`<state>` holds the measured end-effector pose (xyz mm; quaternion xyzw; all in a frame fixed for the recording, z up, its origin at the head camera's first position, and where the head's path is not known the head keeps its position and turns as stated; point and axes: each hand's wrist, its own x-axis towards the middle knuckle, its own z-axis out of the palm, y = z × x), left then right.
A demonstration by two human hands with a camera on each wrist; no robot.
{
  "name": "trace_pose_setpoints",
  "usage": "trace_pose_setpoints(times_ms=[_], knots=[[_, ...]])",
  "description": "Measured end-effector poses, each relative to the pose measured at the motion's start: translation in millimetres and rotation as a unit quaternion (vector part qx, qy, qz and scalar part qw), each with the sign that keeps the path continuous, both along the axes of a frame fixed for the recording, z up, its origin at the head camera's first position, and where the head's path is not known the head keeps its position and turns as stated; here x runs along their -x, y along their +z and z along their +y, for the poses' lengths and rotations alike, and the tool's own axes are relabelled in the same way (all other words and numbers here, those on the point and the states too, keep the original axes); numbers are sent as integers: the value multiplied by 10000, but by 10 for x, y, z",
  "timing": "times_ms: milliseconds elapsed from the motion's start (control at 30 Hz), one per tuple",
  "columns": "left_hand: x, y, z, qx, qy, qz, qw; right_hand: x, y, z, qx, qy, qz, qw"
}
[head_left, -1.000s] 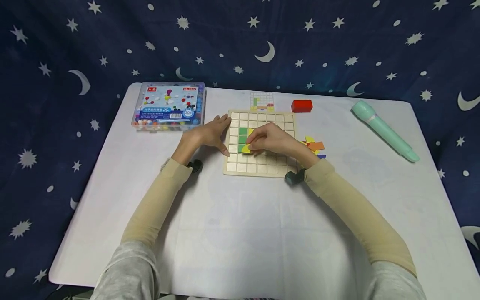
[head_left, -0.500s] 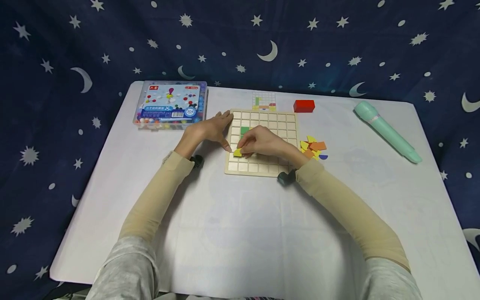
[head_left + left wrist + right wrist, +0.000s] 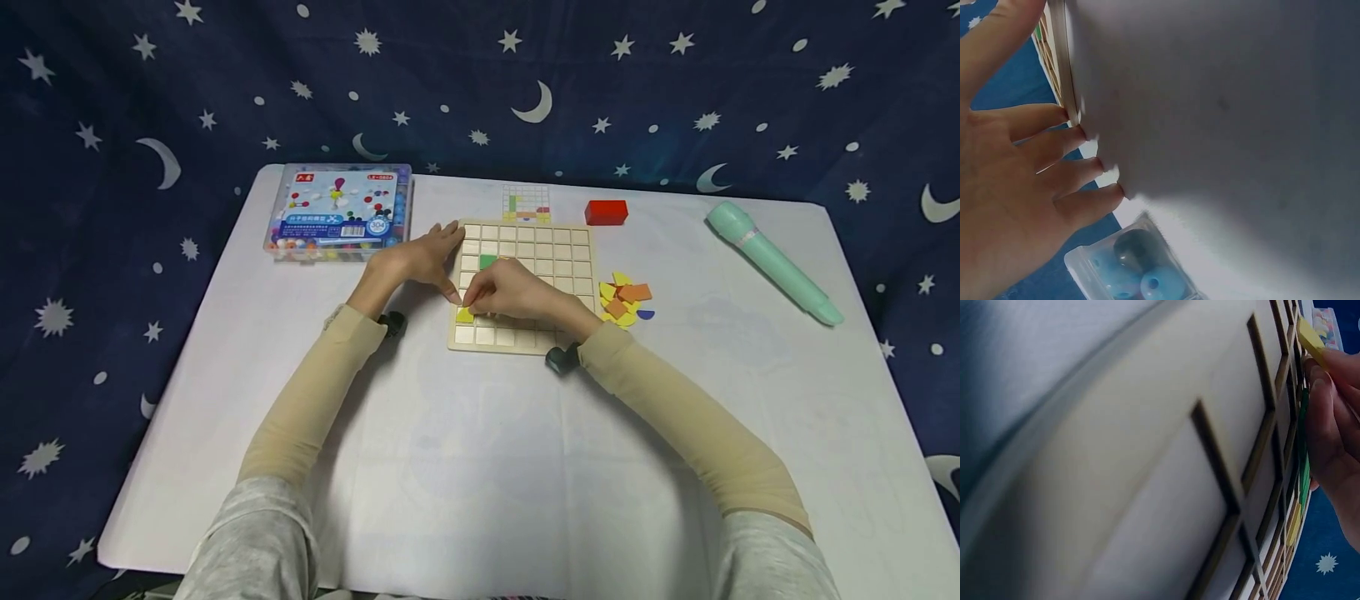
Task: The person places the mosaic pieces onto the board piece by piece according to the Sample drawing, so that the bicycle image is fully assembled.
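Note:
A wooden grid board (image 3: 555,242) lies on the white table. My left hand (image 3: 426,260) rests along its left edge, fingers extended and thumb near the lower left; in the left wrist view, fingertips (image 3: 1063,114) touch the board's side. With thumb and fingers, my right hand (image 3: 510,292) pinches a yellow tile (image 3: 464,316) at a cell of the leftmost column. The right wrist view shows this yellow tile (image 3: 1310,339) tilted against the grid. A green tile (image 3: 487,262) sits in the board; my right hand hides the cells below it.
Several loose coloured tiles (image 3: 624,300) lie right of the board. Behind it are a printed grid card (image 3: 526,202) and a red block (image 3: 606,212). A clear box of beads (image 3: 337,212) stands back left. A mint microphone-shaped object (image 3: 772,262) lies at right.
My right hand has moved left and slightly down with the yellow tile, from beside the green tiles to the leftmost column. The left hand has stayed at the board's edge.

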<state>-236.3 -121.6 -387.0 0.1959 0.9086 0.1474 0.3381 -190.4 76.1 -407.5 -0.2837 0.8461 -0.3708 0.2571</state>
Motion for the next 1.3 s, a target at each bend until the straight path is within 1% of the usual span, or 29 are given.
trace_pose_setpoints(times_ms=[133, 267, 433, 533, 633, 767, 867, 1100, 1300], knots=[[-11, -4, -21, -26, 15, 40, 10000, 5, 1, -13, -201, 115, 222, 9995], [-16, -16, -31, -31, 7, 67, 10000, 3, 1, -23, -334, 99, 325, 9989], [-15, -16, -20, -68, 41, -35, 10000, -9, -7, -36, -447, 118, 453, 9979], [-17, -11, -17, -49, 92, -44, 9999, -9, -8, -36, -428, 179, 529, 9975], [-12, -14, -19, -75, 101, -14, 9999, -1, -2, -5, -306, 141, 522, 9981], [-16, -17, -40, -113, 104, 3, 9999, 14, 25, 93, -90, -93, 337, 9993], [-23, -14, -53, -87, 118, 44, 9999, 21, 59, 210, -3, -360, 235, 9991], [-17, -12, -46, -30, 124, 38, 9999, 14, 103, 527, -62, -967, 405, 9945], [-30, 4, -28, -22, 106, 28, 9999, -22, 110, 793, -206, -1424, 427, 9887]])
